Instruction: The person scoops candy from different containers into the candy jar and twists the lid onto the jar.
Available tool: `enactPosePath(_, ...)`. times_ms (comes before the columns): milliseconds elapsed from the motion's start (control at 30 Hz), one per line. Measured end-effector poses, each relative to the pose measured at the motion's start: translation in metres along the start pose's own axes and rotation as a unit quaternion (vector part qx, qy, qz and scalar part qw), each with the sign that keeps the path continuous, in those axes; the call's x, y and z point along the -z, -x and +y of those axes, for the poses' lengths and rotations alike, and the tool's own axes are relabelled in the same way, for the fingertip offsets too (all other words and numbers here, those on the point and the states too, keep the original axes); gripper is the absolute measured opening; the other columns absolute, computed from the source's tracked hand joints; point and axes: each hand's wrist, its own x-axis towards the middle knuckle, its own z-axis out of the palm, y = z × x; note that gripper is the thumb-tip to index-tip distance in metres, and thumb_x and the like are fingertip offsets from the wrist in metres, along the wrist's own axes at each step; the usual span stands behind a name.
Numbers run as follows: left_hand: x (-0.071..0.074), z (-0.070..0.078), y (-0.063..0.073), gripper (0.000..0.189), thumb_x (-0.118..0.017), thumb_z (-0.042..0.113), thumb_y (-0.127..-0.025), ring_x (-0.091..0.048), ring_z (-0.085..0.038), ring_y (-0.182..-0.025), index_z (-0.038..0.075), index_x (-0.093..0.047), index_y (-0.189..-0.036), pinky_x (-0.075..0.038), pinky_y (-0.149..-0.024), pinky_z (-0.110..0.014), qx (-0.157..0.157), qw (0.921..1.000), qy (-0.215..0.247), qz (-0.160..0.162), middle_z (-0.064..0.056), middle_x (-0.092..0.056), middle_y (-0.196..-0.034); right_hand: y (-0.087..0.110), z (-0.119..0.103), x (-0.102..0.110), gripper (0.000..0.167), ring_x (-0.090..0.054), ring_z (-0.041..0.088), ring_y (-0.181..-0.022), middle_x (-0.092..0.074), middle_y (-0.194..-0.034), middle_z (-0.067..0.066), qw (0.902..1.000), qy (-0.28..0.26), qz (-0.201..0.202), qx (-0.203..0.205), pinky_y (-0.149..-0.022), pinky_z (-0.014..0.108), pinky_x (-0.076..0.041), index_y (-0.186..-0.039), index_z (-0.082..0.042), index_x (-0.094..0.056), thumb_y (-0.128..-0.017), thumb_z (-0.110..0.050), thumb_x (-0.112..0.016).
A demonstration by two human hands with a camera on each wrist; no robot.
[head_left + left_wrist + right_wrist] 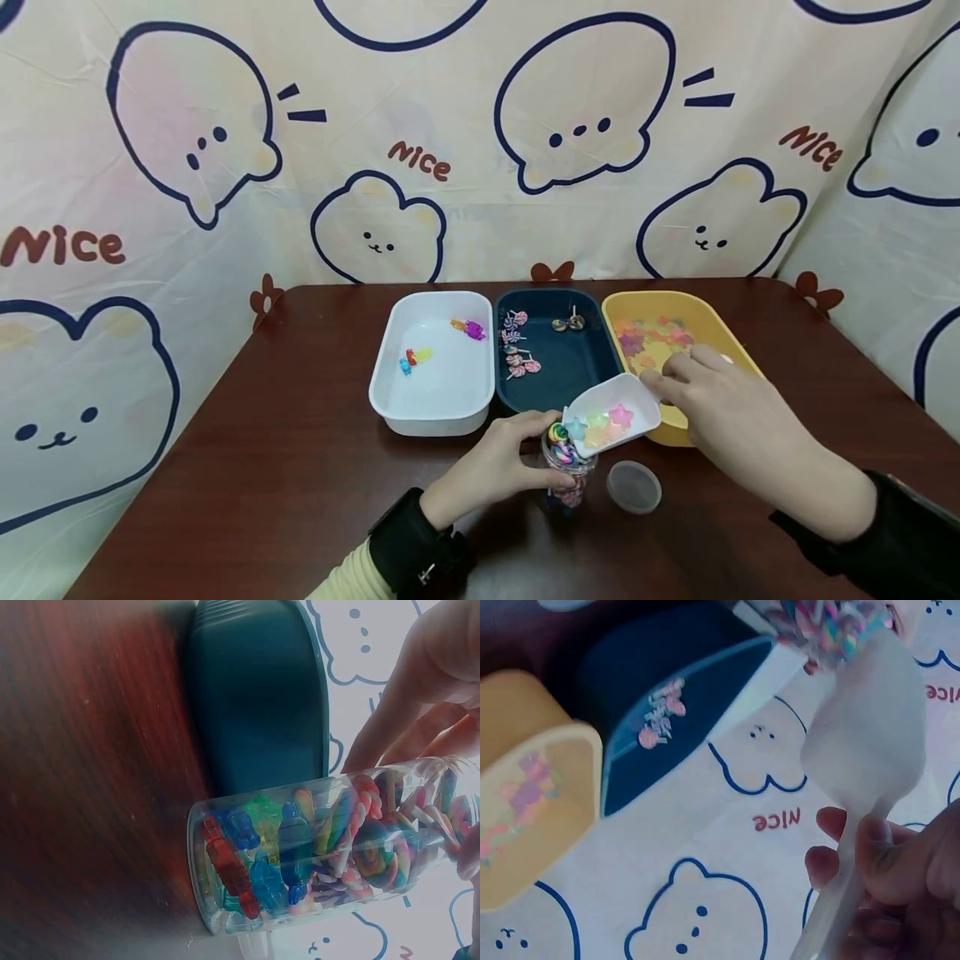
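A clear jar [322, 847] stands on the table, with candy-shaped pieces at its bottom and lollipop pieces filling it above. My left hand [506, 462] grips it near the rim with thumb and fingers. My right hand [723, 417] holds a white scoop [870, 727] by its handle. The scoop carries several pastel stars [600, 427], and its front edge overlaps the jar's mouth, tilted down toward it. Beside the jar on the right lies a round translucent lid [634, 487].
Behind the hands stand three bins side by side: a white bin [431, 400] with a few candy-shaped pieces, a dark blue bin [562, 379] with small lollipops, and a yellow bin [720, 333] with pastel stars. They rest on a dark brown table [262, 467] before a printed cloth backdrop.
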Motion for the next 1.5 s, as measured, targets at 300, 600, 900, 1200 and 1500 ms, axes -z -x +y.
enactPosePath(300,0.000,0.001,-0.002,0.066,-0.082,0.014,-0.088,-0.060,-0.026,-0.124,0.000,-0.054,-0.146,-0.050,-0.105,-0.023,0.007,1.0000,-0.001,-0.003,-0.016,-0.063,-0.141,-0.002,0.007,-0.001,0.045,-0.055,0.025,-0.086,-0.069,-0.093,0.009,0.9995,-0.026,-0.017,-0.008,-0.067,0.037,-0.058,-0.108,-0.005,-0.079,-0.068,0.016,-0.083)
enactPosePath(600,0.001,0.000,-0.002,0.065,-0.081,0.013,-0.089,-0.061,-0.026,-0.124,0.000,-0.054,-0.146,-0.049,-0.104,-0.021,0.011,0.9999,0.001,-0.004,-0.016,-0.063,-0.140,0.002,0.017,0.001,0.044,-0.060,0.037,-0.099,-0.070,-0.108,0.021,0.9976,-0.027,-0.049,-0.041,-0.061,0.041,-0.058,-0.109,-0.001,-0.077,-0.070,0.019,-0.074)
enactPosePath(900,0.001,0.001,-0.001,0.065,-0.082,0.014,-0.088,-0.060,-0.028,-0.127,0.000,-0.054,-0.146,-0.049,-0.106,-0.024,0.006,1.0000,0.001,-0.002,-0.017,-0.063,-0.141,0.003,0.015,0.005,0.043,-0.057,0.032,-0.091,-0.070,-0.106,0.019,0.9984,-0.026,-0.030,-0.040,-0.056,0.034,-0.054,-0.108,-0.002,-0.078,-0.070,0.019,-0.075)
enactPosePath(1200,0.001,0.001,-0.001,0.065,-0.082,0.014,-0.088,-0.060,-0.028,-0.128,0.000,-0.055,-0.145,-0.050,-0.106,-0.025,0.005,1.0000,0.001,-0.003,-0.016,-0.063,-0.142,0.001,0.004,0.006,0.047,-0.056,0.030,-0.089,-0.069,-0.098,0.014,0.9995,-0.018,-0.011,-0.022,-0.063,0.041,-0.060,-0.107,-0.003,-0.078,-0.064,0.016,-0.084)
enactPosePath(1500,0.001,0.000,-0.002,0.064,-0.082,0.014,-0.088,-0.060,-0.028,-0.127,0.001,-0.055,-0.145,-0.051,-0.106,-0.026,0.007,1.0000,-0.002,-0.005,-0.016,-0.062,-0.142,0.002,0.003,0.006,0.047,-0.056,0.030,-0.089,-0.069,-0.098,0.014,0.9993,-0.028,-0.007,-0.025,-0.062,0.042,-0.060,-0.107,-0.003,-0.078,-0.065,0.015,-0.085)
